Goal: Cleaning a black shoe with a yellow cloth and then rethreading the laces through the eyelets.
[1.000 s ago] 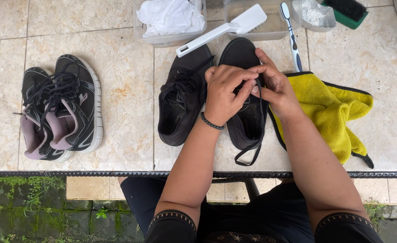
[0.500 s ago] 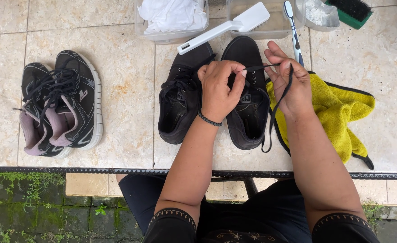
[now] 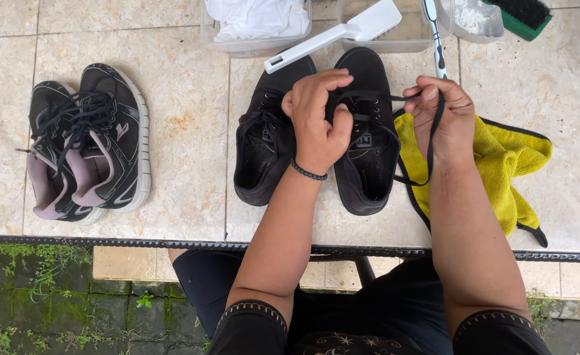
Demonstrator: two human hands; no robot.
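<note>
1. Both hands work at the right black shoe, which lies on the tiled table with its toe pointing away from the person.
2. Left hand rests on top of that shoe, fingers curled down over the eyelets and pressing there; whether they pinch the lace I cannot tell.
3. Right hand is lifted just right of the shoe, fingers closed around the black lace, which runs taut from the eyelets into the hand and then hangs in a loop below it.

Now the rest, taken left to right, all placed from that shoe:
4. Well to its left lies a pair of black-and-grey sneakers, side by side and touching, with pinkish linings and loose laces.
5. Just left of it, touching or nearly so, is its twin, the left black shoe, partly under the left wrist.
6. Beyond the two toes, a white brush lies slantwise, its head over a clear tub; another tub holding white cloth sits left of that.
7. Past the right hand, a toothbrush points away from the person.
8. Right of the shoe, a yellow cloth is bunched beneath the right forearm.
9. At the far right corner lies a green scrub brush.
</note>
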